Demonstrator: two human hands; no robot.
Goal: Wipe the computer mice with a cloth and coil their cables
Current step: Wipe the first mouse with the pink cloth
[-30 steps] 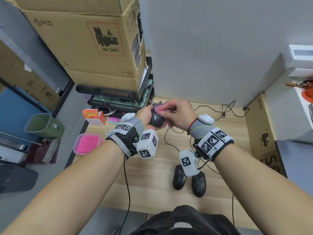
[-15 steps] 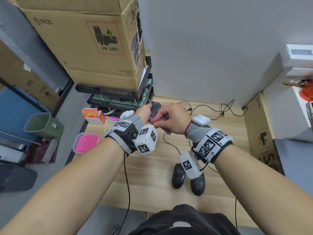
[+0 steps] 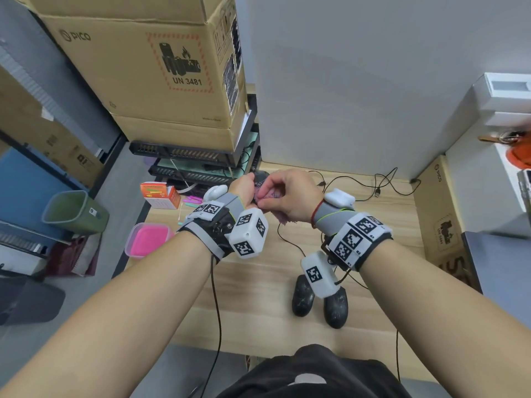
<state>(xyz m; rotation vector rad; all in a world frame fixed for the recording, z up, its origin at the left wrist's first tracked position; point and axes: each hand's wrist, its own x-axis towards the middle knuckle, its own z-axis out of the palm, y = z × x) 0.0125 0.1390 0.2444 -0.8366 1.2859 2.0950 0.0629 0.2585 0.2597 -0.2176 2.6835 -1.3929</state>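
Observation:
My left hand (image 3: 243, 188) holds a dark mouse (image 3: 262, 177) up over the far part of the wooden desk (image 3: 258, 285); only its top shows between my hands. My right hand (image 3: 290, 196) pinches a pink-purple cloth (image 3: 273, 196) against that mouse. The cloth's lower edge hangs below my right palm. Two more black mice (image 3: 301, 297) (image 3: 335, 310) lie side by side on the desk under my right wrist. Their black cables (image 3: 359, 182) run loose toward the back of the desk.
Large cardboard boxes (image 3: 149, 61) sit on stacked black equipment (image 3: 195, 159) at the back left. A pink-filled tub (image 3: 148, 239) and an orange box (image 3: 159, 195) stand at the desk's left edge. A green bin (image 3: 74, 211) is on the floor. Another box (image 3: 442, 214) flanks the right.
Both hands have lifted slightly and moved farther away with the mouse. My right hand has turned over it, so the mouse is now mostly hidden behind cloth and fingers.

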